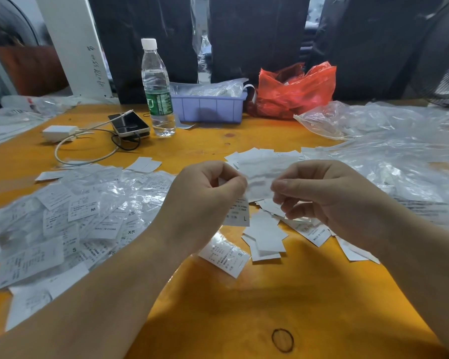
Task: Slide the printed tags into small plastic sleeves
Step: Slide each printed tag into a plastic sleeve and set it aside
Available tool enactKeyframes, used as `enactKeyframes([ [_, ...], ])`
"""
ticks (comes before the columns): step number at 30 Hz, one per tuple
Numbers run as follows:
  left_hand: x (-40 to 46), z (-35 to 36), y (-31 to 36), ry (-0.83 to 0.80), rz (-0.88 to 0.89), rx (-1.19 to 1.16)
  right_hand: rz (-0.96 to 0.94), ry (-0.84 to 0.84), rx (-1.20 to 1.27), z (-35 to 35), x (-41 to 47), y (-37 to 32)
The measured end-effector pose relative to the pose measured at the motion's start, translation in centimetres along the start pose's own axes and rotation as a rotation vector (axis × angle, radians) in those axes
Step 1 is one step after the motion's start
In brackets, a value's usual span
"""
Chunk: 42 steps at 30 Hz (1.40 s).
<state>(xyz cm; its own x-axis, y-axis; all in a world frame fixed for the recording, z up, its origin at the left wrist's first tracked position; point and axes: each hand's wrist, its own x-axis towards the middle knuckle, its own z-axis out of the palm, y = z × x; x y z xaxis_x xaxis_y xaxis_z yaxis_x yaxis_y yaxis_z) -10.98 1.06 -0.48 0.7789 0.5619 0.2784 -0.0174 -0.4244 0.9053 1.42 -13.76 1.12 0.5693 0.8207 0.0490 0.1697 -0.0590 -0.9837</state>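
- Left hand (205, 195) grip pinches printed tag (240, 212), hanging just below its fingers; right hand (322, 193) grip pinches clear plastic sleeve (259, 181) between both grips
- Risk: limp sleeve mouth stays closed; tag corner snags, buckles

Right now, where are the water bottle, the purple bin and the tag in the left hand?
water bottle (158, 99): head view, on its green label.
purple bin (208, 108): head view, on its front wall.
tag (240, 215): head view, on the printed lower part below the left hand (205, 200).
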Motion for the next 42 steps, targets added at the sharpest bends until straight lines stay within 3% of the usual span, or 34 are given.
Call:
enactKeyframes([
  [8, 0.2, 0.2, -0.1, -0.079, -0.014, -0.044, 0.01, -0.034, 0.011, -0.1, 0.0, 0.0],
  [29, -0.1, 0.2, -0.1, -0.067, 0.016, 0.031, -0.011, -0.02, -0.056, -0.7, 0.3, 0.1],
  [33, -0.4, 0.3, 0.3, 0.038, 0.126, 0.11, 0.073, 0.028, -0.035, -0.7, 0.4, 0.2],
  [37, -0.8, 0.4, 0.5, 0.158, 0.266, 0.199, 0.148, -0.028, -0.102, -0.5, 0.3, 0.2],
  [42, -1.1, 0.9, 0.6, 0.138, 0.481, 0.425, 0.056, -0.144, -0.043, 0.0, 0.1, 0.3],
])
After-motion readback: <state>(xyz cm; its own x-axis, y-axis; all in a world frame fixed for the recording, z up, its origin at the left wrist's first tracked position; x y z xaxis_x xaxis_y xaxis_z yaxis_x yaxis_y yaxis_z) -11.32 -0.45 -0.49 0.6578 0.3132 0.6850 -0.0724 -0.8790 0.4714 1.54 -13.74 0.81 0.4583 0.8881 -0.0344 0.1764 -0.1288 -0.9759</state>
